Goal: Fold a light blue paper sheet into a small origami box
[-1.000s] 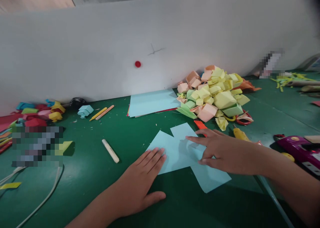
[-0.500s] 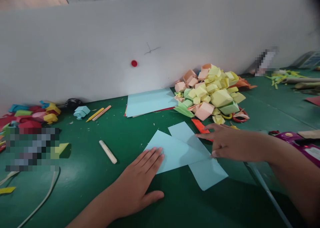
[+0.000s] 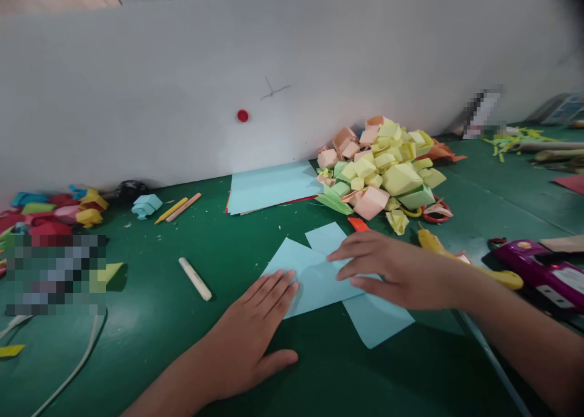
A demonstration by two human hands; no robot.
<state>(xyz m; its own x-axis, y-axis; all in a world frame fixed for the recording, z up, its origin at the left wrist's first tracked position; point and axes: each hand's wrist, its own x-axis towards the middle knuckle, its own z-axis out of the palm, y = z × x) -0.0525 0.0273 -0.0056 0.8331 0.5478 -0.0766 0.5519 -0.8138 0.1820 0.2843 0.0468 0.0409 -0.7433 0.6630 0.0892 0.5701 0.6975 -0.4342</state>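
In the head view, the left hand [image 3: 255, 322] lies palm down on the near left part of the top sheet [image 3: 314, 277], its four fingers straight, close together and pointing up and away to the right, while the thumb stands out to the right just above or on the desk [image 3: 333, 380]; it is open and flat, grasping nothing. Its forearm slants in from the bottom edge. The right hand [image 3: 381, 262] comes in from the right, its forearm slanting up from the lower right corner, the palm turned down. Its fingers are loosely bent and a little apart, pointing left, with the thumb below them; it is relaxed and open and holds nothing. Its fingertips are over the right part of the top sheet, though whether they touch cannot be told. The top sheet, light blue, lies across the under sheet [image 3: 376, 319], also blue, whose ends show beyond it and nearer the person. An orange piece [image 3: 358, 224] shows just past the right hand, partly hidden by it, and a yellow tool [image 3: 429, 240] lies behind that wrist. Left of the sheets rests a white stick [image 3: 194, 279]; beyond them are a stack [image 3: 274, 189] of paper and a pile [image 3: 383, 167] of folded pieces.
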